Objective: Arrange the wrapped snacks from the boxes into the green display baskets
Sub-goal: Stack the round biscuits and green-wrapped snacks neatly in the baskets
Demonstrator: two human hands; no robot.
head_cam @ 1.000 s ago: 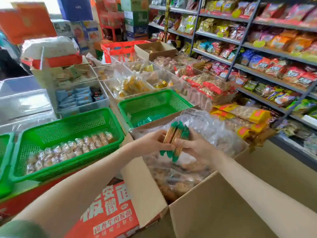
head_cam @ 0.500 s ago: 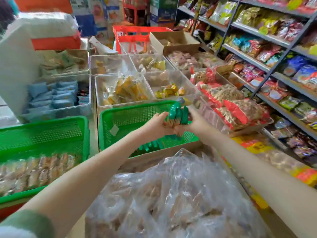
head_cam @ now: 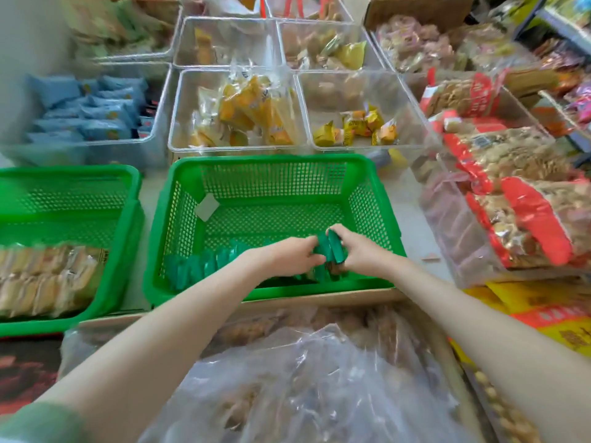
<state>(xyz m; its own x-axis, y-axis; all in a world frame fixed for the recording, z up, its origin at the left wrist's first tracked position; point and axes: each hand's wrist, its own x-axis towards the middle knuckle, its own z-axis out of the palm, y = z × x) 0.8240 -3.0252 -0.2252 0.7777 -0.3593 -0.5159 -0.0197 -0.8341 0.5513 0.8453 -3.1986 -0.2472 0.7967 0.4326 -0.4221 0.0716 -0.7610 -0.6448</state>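
A small stack of green-wrapped snacks [head_cam: 330, 251] is held between my two hands low inside the middle green basket [head_cam: 271, 163], near its front right. My left hand [head_cam: 292, 255] grips the stack from the left and my right hand [head_cam: 355, 251] grips it from the right. A row of the same green-wrapped snacks [head_cam: 204, 266] stands along the basket's front wall to the left of my hands. Below my arms lies the cardboard box [head_cam: 319, 297], its snacks under a clear plastic liner [head_cam: 303, 378].
A second green basket [head_cam: 64, 174] at the left holds rows of pale wrapped snacks. Clear bins [head_cam: 236, 148] with yellow and blue packets stand behind the baskets. Bags with red labels [head_cam: 518, 199] pile up at the right beside shelves.
My hands carried the stack of green-wrapped snacks from above the box forward and down into the middle green basket. My view dropped toward the basket.
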